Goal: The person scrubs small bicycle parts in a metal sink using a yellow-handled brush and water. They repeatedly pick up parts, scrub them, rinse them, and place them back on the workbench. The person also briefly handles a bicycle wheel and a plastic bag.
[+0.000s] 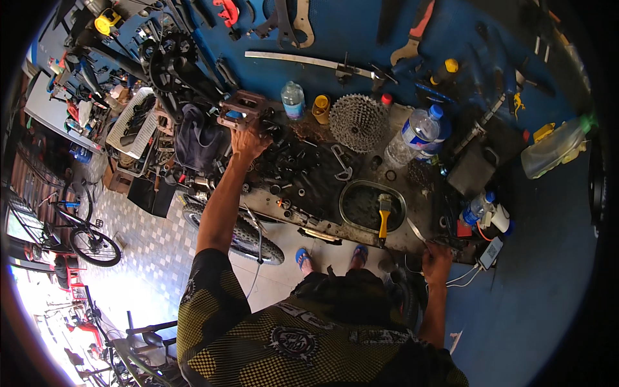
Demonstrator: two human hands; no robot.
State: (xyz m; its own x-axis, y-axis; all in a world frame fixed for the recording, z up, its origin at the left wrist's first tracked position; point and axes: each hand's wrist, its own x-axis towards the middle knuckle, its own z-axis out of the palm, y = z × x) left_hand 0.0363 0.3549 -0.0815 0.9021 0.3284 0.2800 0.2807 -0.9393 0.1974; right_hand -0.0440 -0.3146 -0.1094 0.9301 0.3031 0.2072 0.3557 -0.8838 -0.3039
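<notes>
My left hand (pixel 250 140) reaches to the back left of the bench. It is closed at the lower edge of a brown platform pedal (pixel 242 108), its fingertips partly hidden. Beside the pedal stands a black bicycle crankset (pixel 169 61). My right hand (pixel 436 261) is low at the bench's front right edge, fingers curled. A thin, pale metal tool (pixel 416 230) sticks out from it; its exact kind is unclear. Left of that tool, a yellow-handled brush (pixel 384 216) lies across an oval metal tray (pixel 343 205).
A cassette (pixel 359 122), water bottles (pixel 412 137), a carabiner-like metal clip (pixel 341 161) and loose small parts crowd the bench. Tools hang on the blue wall (pixel 348 32). A phone (pixel 491 253) with cables is at right. A bicycle tyre (pixel 261 250) lies below the front edge.
</notes>
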